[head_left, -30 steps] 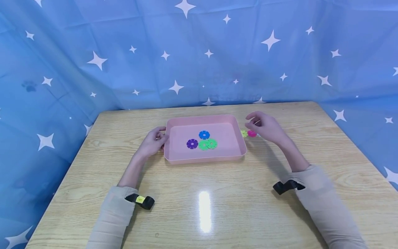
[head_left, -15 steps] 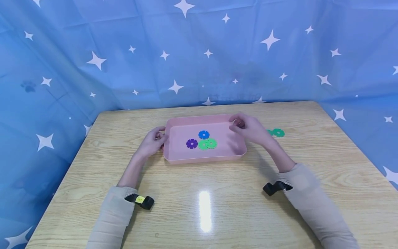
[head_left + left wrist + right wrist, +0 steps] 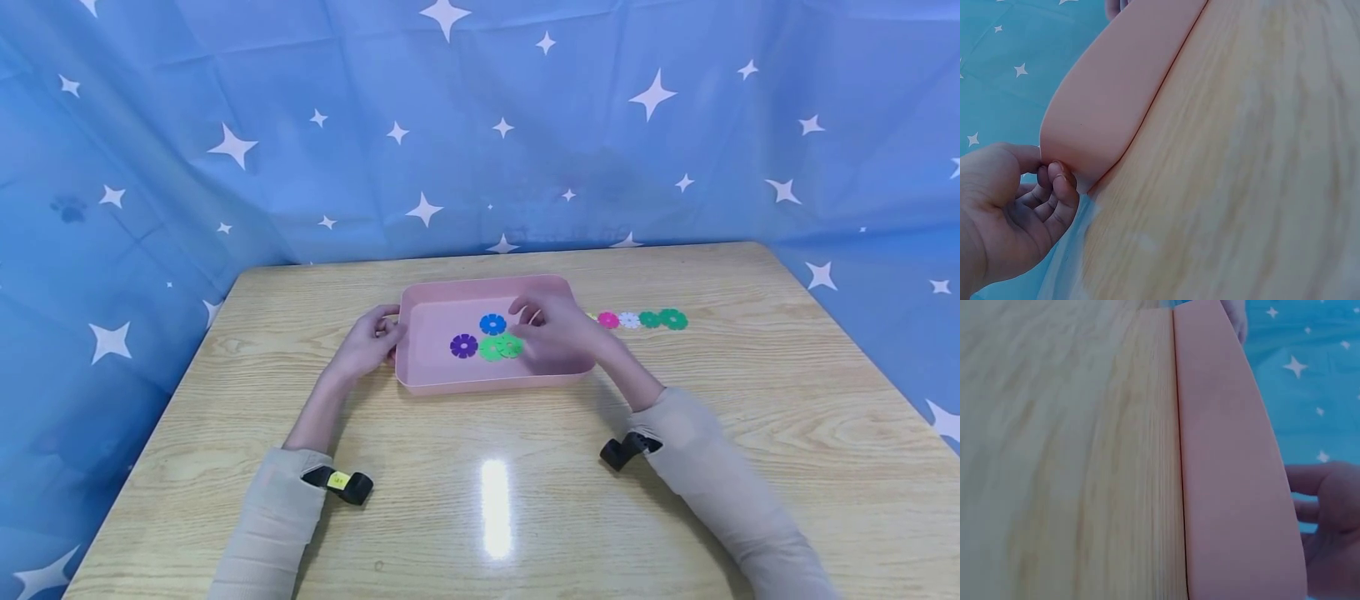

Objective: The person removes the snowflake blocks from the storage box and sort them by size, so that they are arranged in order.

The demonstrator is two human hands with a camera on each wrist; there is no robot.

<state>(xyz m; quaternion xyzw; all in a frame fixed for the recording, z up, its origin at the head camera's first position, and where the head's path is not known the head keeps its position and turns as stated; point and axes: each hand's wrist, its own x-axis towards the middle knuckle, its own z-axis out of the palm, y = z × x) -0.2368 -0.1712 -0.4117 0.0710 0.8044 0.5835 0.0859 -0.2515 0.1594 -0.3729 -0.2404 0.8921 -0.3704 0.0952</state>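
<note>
A shallow pink tray [image 3: 427, 367] lies on the table, holding a blue notched flower-shaped disc [image 3: 492, 324], a purple disc [image 3: 463, 346] and two overlapping light green discs [image 3: 491, 348]. My left hand [image 3: 365, 343] pinches the tray's left wall between thumb and fingers; the left wrist view shows this grip from the outside. Over the right half of the tray hovers my right hand [image 3: 558, 325], its fingers loosely bent beside the light green discs, with nothing visible between thumb and forefinger. The tray's wall hides its fingertips in the right wrist view.
Right of the tray, a row of discs runs rightward: a yellow one partly hidden, a pink disc [image 3: 608, 320], a white disc [image 3: 628, 320] and two dark green discs [image 3: 673, 319]. A blue starred curtain [image 3: 480, 125] hangs behind the wooden table [image 3: 420, 500].
My right hand has moved left from above the row of discs, across the tray's right wall, to over its inside. The left hand and the tray have stayed put.
</note>
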